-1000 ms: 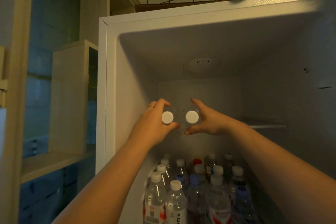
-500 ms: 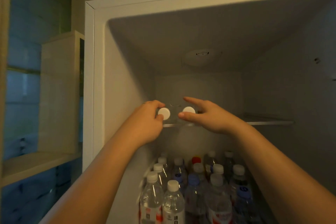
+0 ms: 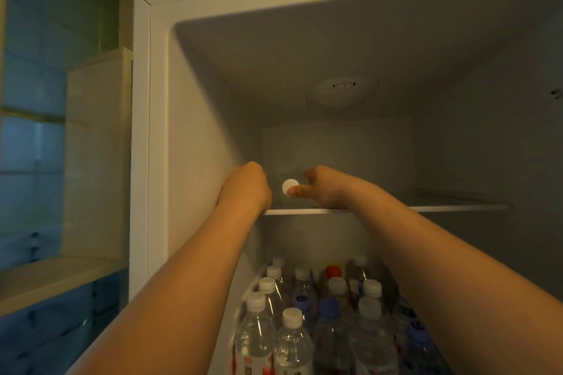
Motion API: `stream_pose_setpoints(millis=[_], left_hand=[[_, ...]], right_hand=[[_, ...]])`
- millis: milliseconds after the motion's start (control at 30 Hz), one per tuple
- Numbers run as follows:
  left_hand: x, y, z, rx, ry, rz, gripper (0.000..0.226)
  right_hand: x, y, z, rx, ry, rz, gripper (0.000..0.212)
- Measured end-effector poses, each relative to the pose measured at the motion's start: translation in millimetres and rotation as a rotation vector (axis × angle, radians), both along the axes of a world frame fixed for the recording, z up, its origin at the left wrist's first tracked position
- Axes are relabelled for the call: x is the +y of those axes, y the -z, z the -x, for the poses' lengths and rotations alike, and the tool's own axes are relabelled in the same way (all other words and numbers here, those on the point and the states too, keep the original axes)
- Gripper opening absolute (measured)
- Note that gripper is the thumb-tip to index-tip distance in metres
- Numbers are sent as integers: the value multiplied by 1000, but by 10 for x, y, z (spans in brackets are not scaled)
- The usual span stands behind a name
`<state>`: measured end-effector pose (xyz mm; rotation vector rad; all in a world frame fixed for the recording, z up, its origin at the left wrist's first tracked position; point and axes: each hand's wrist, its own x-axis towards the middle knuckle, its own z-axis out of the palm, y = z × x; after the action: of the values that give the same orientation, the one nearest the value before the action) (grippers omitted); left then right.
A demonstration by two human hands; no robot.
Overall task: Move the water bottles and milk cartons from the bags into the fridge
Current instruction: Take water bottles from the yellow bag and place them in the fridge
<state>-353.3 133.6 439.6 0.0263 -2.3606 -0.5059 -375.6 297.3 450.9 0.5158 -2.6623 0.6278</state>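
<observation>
Head view. Labels: the upright clear water bottles (image 3: 293,342) packed on the lower level of the open white fridge (image 3: 141,131) carried red-and-white labels with dark print, too blurred to read. Most had white caps, a few had blue caps (image 3: 330,305) with a mark I couldn't make out, and one had a red cap (image 3: 332,271). Both bare forearms ran up from the bottom corners and converged on the glass upper shelf (image 3: 457,208), wrists just over its front edge. The left hand (image 3: 246,189) sat at the left end of the shelf near the fridge's side wall, back of the hand toward the camera and knuckles bent. Its fingers were hidden behind it, so I couldn't tell whether it gripped anything. The right hand (image 3: 326,186) was just beside it, fingers curled over the top of a clear plastic water bottle with a white round cap (image 3: 289,186), thumb (image 3: 297,191) pressed on the cap's lower right edge. That bottle lay on its side on the upper shelf between the two hands. Its long axis ran front to back, cap toward the camera and base toward the rear wall. The body was barely visible in the dim light. A round white light cover (image 3: 345,91) sat on the ceiling above.
</observation>
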Motion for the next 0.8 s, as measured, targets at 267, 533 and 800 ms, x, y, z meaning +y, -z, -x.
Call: stream_pose_setpoints(millis=[267, 533, 800], left_hand=[[-15, 24, 39, 42, -49, 44, 32], [20, 363, -197, 301, 82, -58, 27], [57, 837, -397, 420, 247, -24, 44]], right_hand=[[-33, 38, -53, 16, 41, 43, 65], [54, 321, -394, 455, 235, 65, 58], [107, 784, -688, 586, 306, 111, 43]])
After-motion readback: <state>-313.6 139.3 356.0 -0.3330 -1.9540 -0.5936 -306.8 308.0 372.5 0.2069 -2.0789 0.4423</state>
